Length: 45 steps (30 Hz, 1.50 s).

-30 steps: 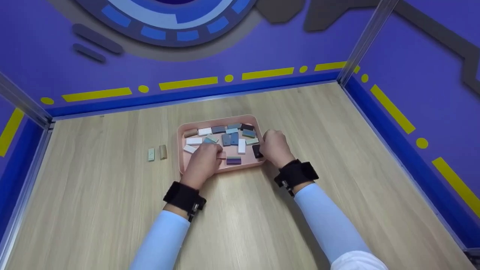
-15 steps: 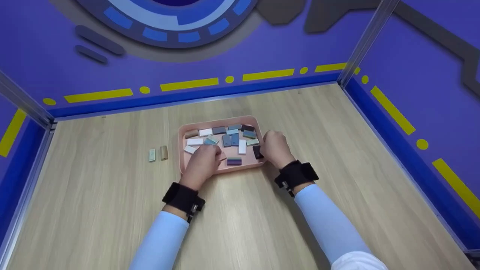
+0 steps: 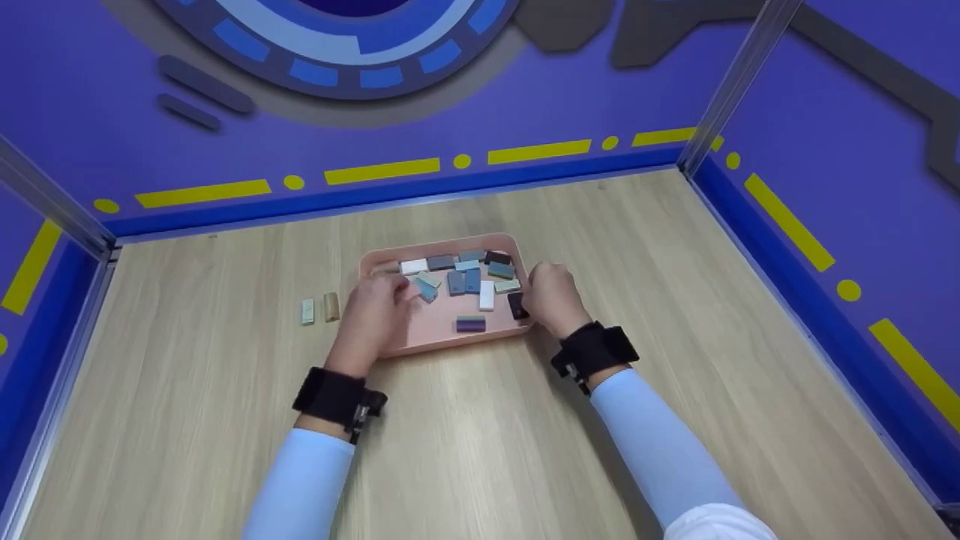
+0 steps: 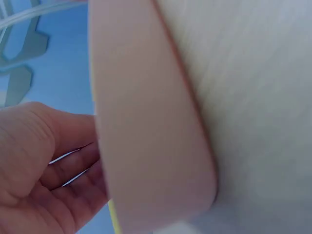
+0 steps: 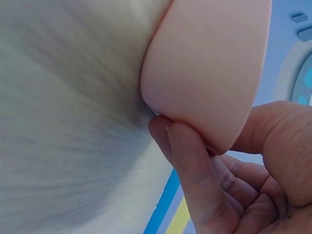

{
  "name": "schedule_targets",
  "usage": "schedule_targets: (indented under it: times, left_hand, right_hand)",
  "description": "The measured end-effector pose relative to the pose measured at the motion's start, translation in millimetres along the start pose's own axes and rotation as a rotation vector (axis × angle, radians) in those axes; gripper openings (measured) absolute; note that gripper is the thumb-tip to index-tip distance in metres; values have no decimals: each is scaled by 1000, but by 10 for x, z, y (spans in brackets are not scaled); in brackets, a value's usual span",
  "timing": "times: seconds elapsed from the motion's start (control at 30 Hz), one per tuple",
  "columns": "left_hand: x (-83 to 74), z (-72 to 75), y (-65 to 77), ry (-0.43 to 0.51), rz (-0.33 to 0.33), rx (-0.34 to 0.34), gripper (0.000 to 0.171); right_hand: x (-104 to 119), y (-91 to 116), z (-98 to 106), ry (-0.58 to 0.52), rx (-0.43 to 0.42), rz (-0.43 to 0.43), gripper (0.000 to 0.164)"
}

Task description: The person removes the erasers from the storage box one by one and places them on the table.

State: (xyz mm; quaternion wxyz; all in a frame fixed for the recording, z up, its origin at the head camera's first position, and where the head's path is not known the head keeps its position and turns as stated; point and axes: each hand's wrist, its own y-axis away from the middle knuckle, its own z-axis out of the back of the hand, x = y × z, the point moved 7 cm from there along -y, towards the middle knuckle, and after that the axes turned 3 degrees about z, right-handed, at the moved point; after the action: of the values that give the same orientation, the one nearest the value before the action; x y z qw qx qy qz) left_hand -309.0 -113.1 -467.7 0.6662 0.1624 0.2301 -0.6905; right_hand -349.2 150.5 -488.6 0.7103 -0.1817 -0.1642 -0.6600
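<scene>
In the head view a pink tray (image 3: 442, 346) holds several small rectangular blocks. My left hand (image 3: 373, 311) is over the tray's left part and pinches a small pink block (image 3: 412, 291) at its fingertips. The left wrist view shows that hand (image 4: 48, 165) behind the tray wall (image 4: 146, 122), which hides its fingertips. My right hand (image 3: 553, 298) grips the tray's right rim. In the right wrist view its fingers (image 5: 187, 156) press the outer wall, with the thumb on the inner side. A black block (image 3: 516, 305) lies beside it.
Left of the tray, a pale green block (image 3: 307, 312) and a tan rounded block (image 3: 331, 307) stand on the wooden table (image 3: 480, 450). Inside the tray are a purple striped block (image 3: 471, 324), a white block (image 3: 487, 295) and blue-grey blocks (image 3: 457, 283). Blue-purple panels (image 3: 420, 135) enclose the table.
My left hand has moved left and slightly away from me with the pink block, from the tray's front middle to its left side. The right hand stays on the rim.
</scene>
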Motion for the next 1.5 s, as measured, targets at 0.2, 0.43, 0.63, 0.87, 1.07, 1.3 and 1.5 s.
schedule_targets:
  times: [0.2,0.43,0.63,0.87,1.07,1.3,1.5]
  left_hand:
    - [254,380,-2,84,118,-158,30]
    - [662,709,43,182,156,-383,29]
    - [1101,860,133,228,315,-490,27]
    - [1490,803,238,205,485,-395,36]
    - [1625,712,295,187,537,-333,36]
    - [1632,688,297,167,540,-313,32]
    - [1616,675,334,161,537,-303,30]
  right_hand:
    - [11,0,-1,10,-5,11,22]
    - [20,-4,11,14,-16,27,24]
    - [23,-9,24,44,-36,61,26]
    - [-11,-9,1,22,-1,-1,17]
    - [-12,-6,-17,13,11,-16,17]
    - [-15,-13,-20,-7,16,-28,18]
    - [9,-1,-9,15,-8,23,26]
